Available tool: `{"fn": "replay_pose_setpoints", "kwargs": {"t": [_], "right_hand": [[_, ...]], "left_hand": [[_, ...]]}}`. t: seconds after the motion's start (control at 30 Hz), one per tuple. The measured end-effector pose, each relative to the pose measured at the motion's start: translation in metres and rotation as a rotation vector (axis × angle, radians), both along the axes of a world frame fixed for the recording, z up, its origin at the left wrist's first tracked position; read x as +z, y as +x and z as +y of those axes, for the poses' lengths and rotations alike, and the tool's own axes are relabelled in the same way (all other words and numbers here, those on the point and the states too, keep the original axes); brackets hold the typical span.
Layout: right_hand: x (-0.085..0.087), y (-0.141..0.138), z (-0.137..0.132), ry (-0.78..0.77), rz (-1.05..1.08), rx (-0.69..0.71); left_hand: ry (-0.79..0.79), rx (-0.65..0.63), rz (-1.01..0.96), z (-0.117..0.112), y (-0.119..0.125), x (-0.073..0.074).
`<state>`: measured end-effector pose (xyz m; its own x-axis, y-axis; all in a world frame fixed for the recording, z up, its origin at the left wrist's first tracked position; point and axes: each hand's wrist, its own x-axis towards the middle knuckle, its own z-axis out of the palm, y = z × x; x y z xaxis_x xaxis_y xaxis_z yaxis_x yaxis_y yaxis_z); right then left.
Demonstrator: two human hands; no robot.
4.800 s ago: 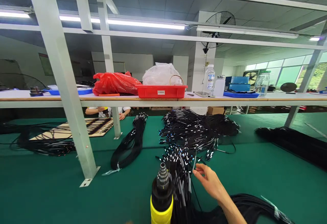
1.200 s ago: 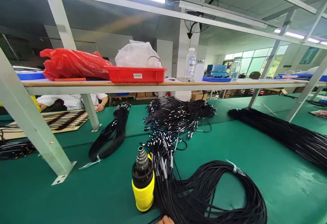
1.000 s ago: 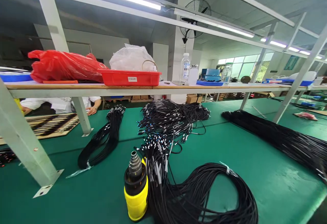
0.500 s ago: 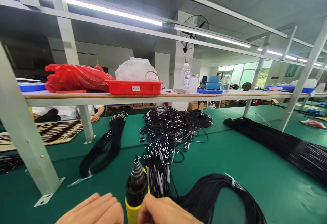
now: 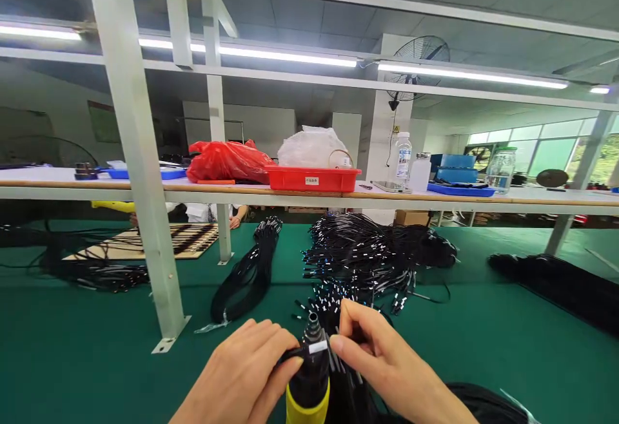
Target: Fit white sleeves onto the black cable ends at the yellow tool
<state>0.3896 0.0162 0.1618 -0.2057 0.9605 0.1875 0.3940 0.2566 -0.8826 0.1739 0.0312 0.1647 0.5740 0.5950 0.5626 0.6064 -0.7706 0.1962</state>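
My left hand pinches a black cable between thumb and fingers. The cable's white end piece points right, in front of the nozzle of a yellow and black heat gun standing upright. Just beside that white end is my right hand, its fingers curled and closed near the thumb tip. What they hold, if anything, is hidden. Behind both hands lies a large pile of black cables with white and blue ends.
A looped cable bundle lies left on the green table, another bundle at right. Above runs a shelf with a red tray and bottles. A metal post stands at left. Another person's hand shows behind.
The view has turned left and the scene has shifted right. Both hands have come up into view around the heat gun's nozzle, and the cable's white end now shows between them.
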Motion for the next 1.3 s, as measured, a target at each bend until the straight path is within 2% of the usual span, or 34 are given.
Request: {"fn": "replay_pose_setpoints", "kwargs": {"t": [0.13, 0.23, 0.43, 0.8, 1.3], "right_hand": [[-0.004, 0.0, 0.011, 0.023, 0.033, -0.003], [-0.006, 0.0, 0.017, 0.025, 0.04, -0.012], [-0.011, -0.001, 0.024, 0.057, -0.01, -0.064], [-0.016, 0.002, 0.04, 0.097, -0.075, -0.111], [-0.016, 0.002, 0.042, 0.103, -0.087, -0.118]], "left_hand": [[-0.232, 0.093, 0.056, 0.014, -0.001, -0.006], [-0.369, 0.166, 0.024, 0.02, 0.003, -0.006], [-0.534, 0.126, -0.145, 0.028, 0.009, -0.006], [-0.573, 0.107, -0.246, 0.04, 0.019, -0.009], [-0.581, 0.1, -0.277, 0.043, 0.018, -0.009]]}}
